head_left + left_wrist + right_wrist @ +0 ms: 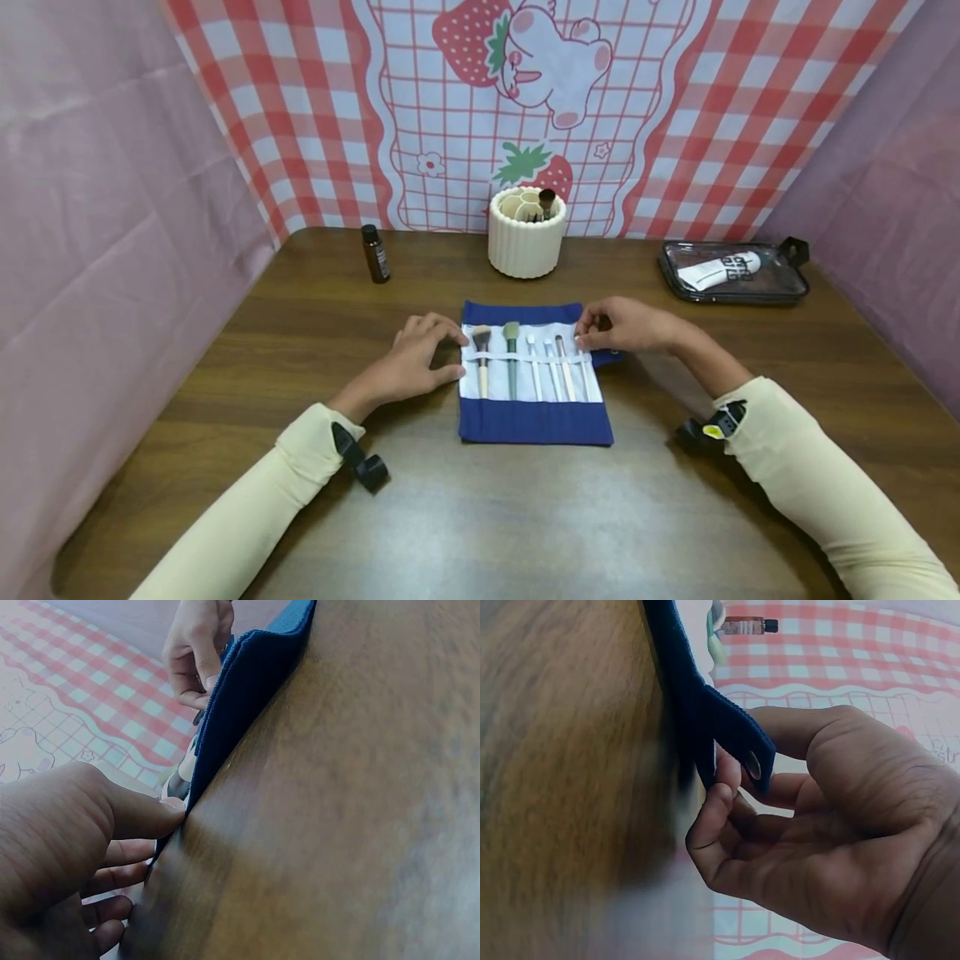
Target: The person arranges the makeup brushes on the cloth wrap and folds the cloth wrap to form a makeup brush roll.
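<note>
An unfolded blue brush roll (536, 423) with a white lining lies on the table. Several makeup brushes (512, 362) stand side by side under its white strap. At the roll's left edge, my left hand (408, 362) touches the border with thumb and fingers spread apart. My right hand (626, 325) is at the upper right part of the roll, fingers curled, pinching the top of the rightmost slim brush (586, 375). Beside those fingers, the right wrist view shows a blue flap (742, 742) with a metal snap; the pinched tip is mostly hidden there.
Behind the roll stands a cream ribbed holder (525, 246) with a dark brush in it. A small dark bottle (376, 254) is at the back left. At the back right lies a clear black-edged pouch (780, 279) containing a white tube (718, 271).
</note>
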